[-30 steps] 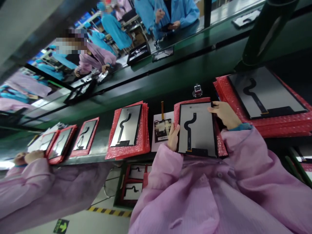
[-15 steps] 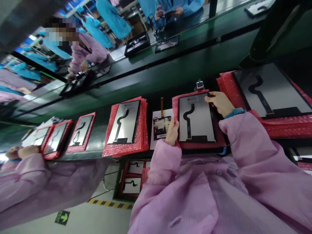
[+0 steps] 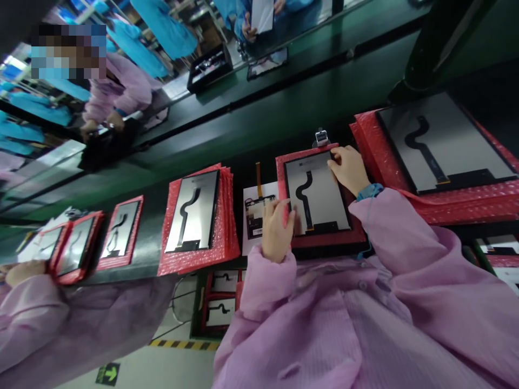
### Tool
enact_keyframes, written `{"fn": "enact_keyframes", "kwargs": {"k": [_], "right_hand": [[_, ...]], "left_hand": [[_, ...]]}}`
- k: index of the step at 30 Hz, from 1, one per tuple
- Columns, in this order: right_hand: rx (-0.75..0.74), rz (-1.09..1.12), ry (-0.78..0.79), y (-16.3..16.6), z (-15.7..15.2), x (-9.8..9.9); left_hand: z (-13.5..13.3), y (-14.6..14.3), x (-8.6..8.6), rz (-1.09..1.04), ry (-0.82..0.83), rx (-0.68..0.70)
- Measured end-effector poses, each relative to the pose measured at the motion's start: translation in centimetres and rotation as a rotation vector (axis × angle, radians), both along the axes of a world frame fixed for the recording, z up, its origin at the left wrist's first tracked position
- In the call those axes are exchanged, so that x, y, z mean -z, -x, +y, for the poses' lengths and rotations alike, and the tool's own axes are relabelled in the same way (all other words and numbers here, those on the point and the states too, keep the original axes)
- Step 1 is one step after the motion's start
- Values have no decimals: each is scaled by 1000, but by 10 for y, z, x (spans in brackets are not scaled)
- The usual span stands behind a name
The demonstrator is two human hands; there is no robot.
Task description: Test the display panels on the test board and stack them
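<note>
A grey display panel (image 3: 320, 192) with a black curved flex cable lies face down on a red bubble-wrap sheet (image 3: 324, 240) in front of me. My left hand (image 3: 277, 229) rests on the panel's lower left corner, fingers stretched out flat. My right hand (image 3: 347, 168) presses on the panel's top right corner with fingers bent down. A small circuit board with an orange ribbon (image 3: 256, 208) lies on white paper just left of the panel.
A stack of red sheets with another panel (image 3: 194, 216) sits to the left, a larger one (image 3: 438, 143) to the right. A co-worker's sleeve and hand (image 3: 24, 273) hold panels at far left. Dark green conveyor (image 3: 251, 116) runs behind. A small clip (image 3: 321, 138) stands beyond the panel.
My left hand let go of the panel's left edge and now lies flat on its lower corner. The panel has come down onto the red sheet. My right hand stays at the top corner.
</note>
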State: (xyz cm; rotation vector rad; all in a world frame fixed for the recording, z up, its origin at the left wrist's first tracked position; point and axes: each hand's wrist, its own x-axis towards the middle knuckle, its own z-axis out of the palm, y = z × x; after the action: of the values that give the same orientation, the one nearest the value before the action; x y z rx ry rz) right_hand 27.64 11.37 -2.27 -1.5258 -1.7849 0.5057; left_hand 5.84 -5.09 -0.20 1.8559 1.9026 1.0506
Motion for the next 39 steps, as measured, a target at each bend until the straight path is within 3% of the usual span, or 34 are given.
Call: {"fn": "enact_keyframes", "kwargs": {"k": [4, 7, 10, 13, 16, 21, 30, 39], "right_hand": [[-61, -153, -101, 7, -16, -11], [-298, -214, -64, 15, -31, -16], [-470, -332, -60, 23, -46, -14], [-525, -426, -44, 30, -57, -9], [-544, -440, -32, 34, -62, -8], [-562, -402, -30, 34, -63, -6], [-557, -396, 20, 38, -63, -11], [-543, -363, 44, 37, -64, -5]], "left_hand": [[51, 35, -4, 177, -5, -154], [89, 57, 1, 250, 117, -282], [109, 69, 10, 236, 130, -302], [113, 77, 18, 64, 53, -297], [115, 84, 23, -245, -36, -292], [120, 90, 23, -607, -176, -172], [112, 76, 6, -569, -247, -106], [107, 71, 0, -568, -150, 55]]}}
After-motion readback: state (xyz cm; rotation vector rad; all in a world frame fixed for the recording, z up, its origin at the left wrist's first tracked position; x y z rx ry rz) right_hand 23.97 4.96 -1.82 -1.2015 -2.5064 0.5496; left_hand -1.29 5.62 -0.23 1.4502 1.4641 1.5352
